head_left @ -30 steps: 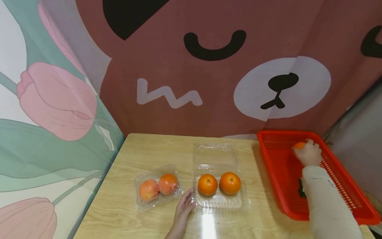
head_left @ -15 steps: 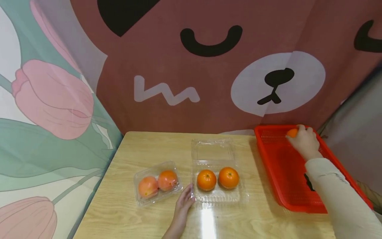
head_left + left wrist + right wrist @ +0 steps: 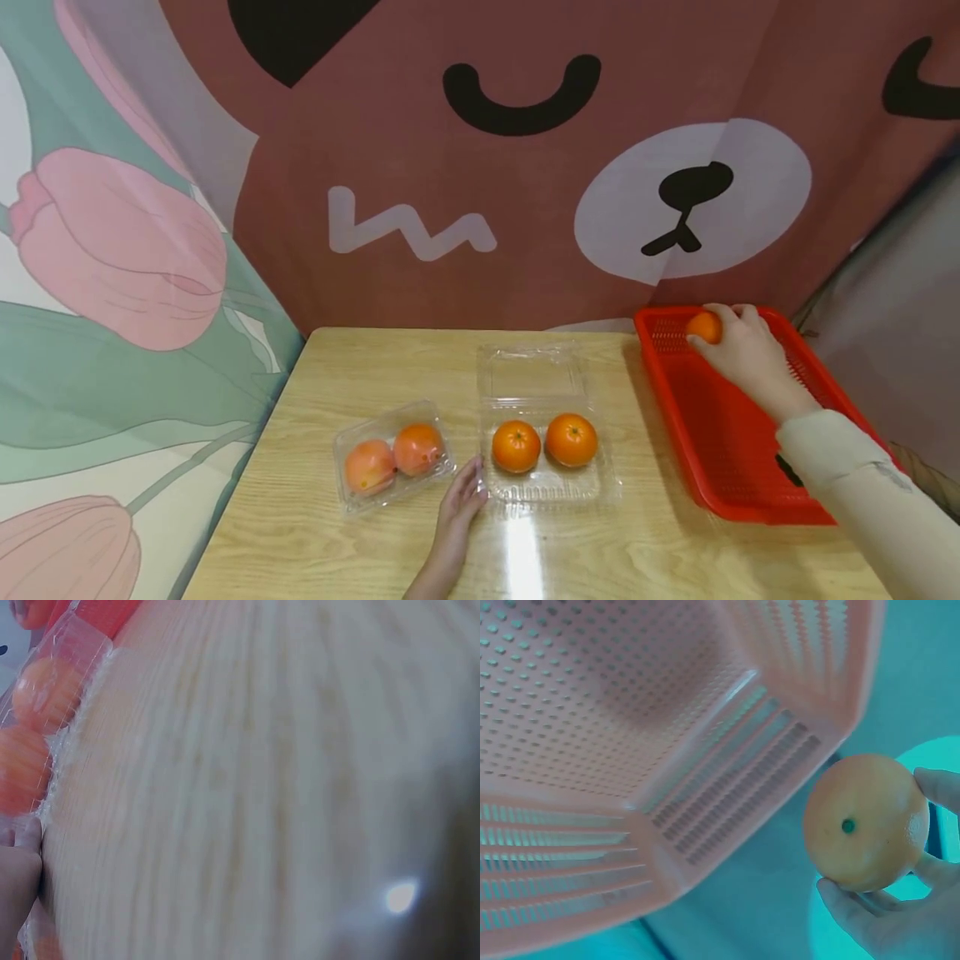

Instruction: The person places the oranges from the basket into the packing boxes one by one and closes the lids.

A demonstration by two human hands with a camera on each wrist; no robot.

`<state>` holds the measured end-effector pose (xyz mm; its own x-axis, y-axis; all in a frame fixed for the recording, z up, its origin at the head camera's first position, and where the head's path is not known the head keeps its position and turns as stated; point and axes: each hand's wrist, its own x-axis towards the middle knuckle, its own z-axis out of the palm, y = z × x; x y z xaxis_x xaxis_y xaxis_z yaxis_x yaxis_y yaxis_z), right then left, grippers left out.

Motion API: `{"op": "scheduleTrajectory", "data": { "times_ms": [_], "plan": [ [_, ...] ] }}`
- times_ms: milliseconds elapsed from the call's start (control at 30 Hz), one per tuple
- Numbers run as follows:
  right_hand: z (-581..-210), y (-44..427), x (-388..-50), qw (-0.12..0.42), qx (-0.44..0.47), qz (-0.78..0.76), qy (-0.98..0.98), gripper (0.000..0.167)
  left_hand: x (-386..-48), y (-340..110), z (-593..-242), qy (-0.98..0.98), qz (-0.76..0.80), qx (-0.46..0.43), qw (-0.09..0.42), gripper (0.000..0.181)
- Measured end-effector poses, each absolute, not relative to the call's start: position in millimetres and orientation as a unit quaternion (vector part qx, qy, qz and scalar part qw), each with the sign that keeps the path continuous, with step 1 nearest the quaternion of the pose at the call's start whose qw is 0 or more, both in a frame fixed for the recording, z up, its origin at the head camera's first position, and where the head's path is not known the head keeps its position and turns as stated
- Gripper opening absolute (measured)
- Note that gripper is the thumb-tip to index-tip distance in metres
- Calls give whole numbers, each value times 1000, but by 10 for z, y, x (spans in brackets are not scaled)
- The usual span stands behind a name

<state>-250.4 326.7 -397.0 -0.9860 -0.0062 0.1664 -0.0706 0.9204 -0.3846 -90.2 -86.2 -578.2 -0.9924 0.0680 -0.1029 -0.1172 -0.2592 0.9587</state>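
An orange (image 3: pixel 705 328) sits in the grip of my right hand (image 3: pixel 746 354), above the far end of the red basket (image 3: pixel 678 442). The right wrist view shows fingers and thumb around that orange (image 3: pixel 866 823), its green stem end bare. My left hand (image 3: pixel 454 508) rests at the left edge of an open clear plastic clamshell box (image 3: pixel 547 492), fingers nearly straight and touching the rim. Two oranges lie side by side in that box, the left one (image 3: pixel 516 447) and the right one (image 3: pixel 572 440); its lid (image 3: pixel 531 372) is folded back on the table.
Left of my left hand stands a second clear box (image 3: pixel 393 502) with two orange-red fruits inside. Something dark green (image 3: pixel 789 469) lies in the basket, partly hidden by my sleeve. A printed cloth (image 3: pixel 420 292) hangs behind the wooden table (image 3: pixel 300 533).
My right hand has lifted the orange from inside the basket and moved it up and to the left. My left hand stays at the box edge. The head view has shifted slightly.
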Motion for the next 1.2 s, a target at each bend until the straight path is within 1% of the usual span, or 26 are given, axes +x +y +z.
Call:
{"op": "scheduleTrajectory", "data": {
  "times_ms": [367, 767, 967, 1200],
  "plan": [
    [-3830, 2753, -2059, 127, 91, 207, -966, 59, -911, -871, -5767, 603, 795, -23, 56, 57],
    [-3878, 2391, -1619, 178, 173, 191, -950, 62, -907, -866, -5752, 596, 801, -22, 52, 56],
    [-3926, 2288, -1496, 181, 196, 196, -944, 63, -913, -869, -5766, 592, 804, -27, 54, 57],
    [-3987, 2190, -1371, 163, 211, 211, -940, 61, -916, -861, -5757, 590, 805, -26, 57, 56]
  ]
}}
